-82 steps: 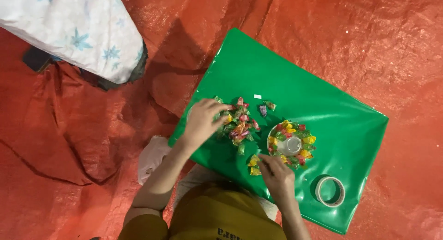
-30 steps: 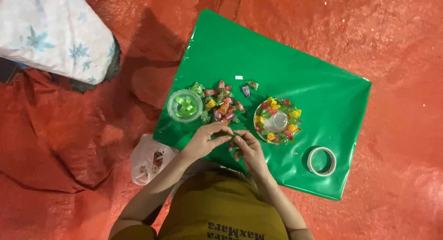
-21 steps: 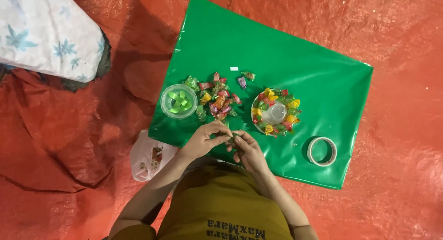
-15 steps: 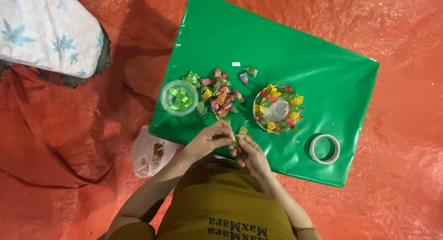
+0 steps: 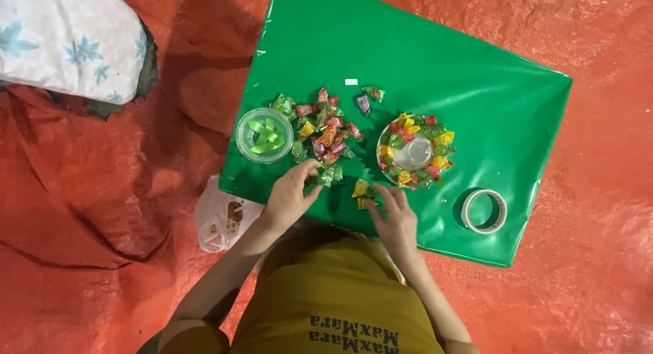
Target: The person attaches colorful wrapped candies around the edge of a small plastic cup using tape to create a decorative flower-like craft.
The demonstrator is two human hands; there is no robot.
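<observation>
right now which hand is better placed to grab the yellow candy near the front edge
Right. The right hand has its fingers beside the yellow candy; the left hand rests farther off, by the green ones.

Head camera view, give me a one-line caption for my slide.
Left hand and right hand reach wrapped candies on a green sheet, between a clear cup and a candy-ringed plate.

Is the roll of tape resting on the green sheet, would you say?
Yes, the roll of tape lies flat on the green sheet near its right corner, apart from both hands.

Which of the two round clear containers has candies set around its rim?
The right-hand clear dish, ringed with wrapped candies; the clear cup to its left holds only green strips.
</observation>
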